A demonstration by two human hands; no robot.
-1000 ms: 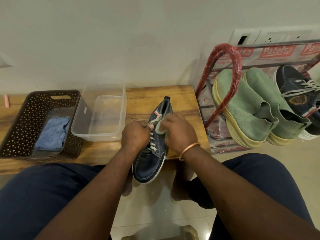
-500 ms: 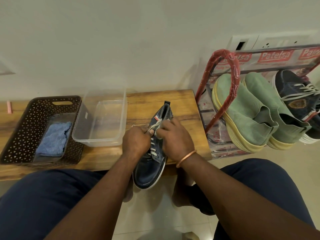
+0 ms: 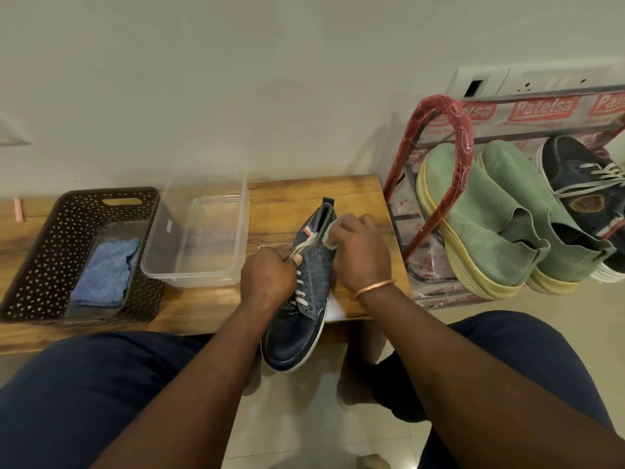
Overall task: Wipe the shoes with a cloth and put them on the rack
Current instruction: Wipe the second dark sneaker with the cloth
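In the head view, the left hand [image 3: 267, 275] is curled round the laced middle of a navy shoe [image 3: 291, 343], thumb pinching a loose lace. The right hand [image 3: 358, 252] grips a pale cloth [image 3: 328, 241] and presses it against the shoe's collar. The shoe is held above the near edge of the wooden bench [image 3: 355, 198], heel towards the wall and toe hanging past the edge over the floor. The likeliest slip, as I judge it, is the shoe twisting out of that single mid-shoe grip if the cloth is pushed hard, since nothing supports the toe and it would drop to the tiles. The pinched lace could also drag loose or snag the cloth. Only a little cloth shows outside the fist, so strokes may miss the toe and sole. The shoes on the rack [image 3: 463, 130] lie steeply tilted, so a careless placement might knock one off. Counted, there are two navy shoes, the held one and its match on the rack [image 3: 581, 184]. There are also two green shoes [image 3: 473, 214], two cloths including the blue cloth [image 3: 105, 272], one dark basket [image 3: 33, 258], one clear container [image 3: 189, 282], one rack and one bench.
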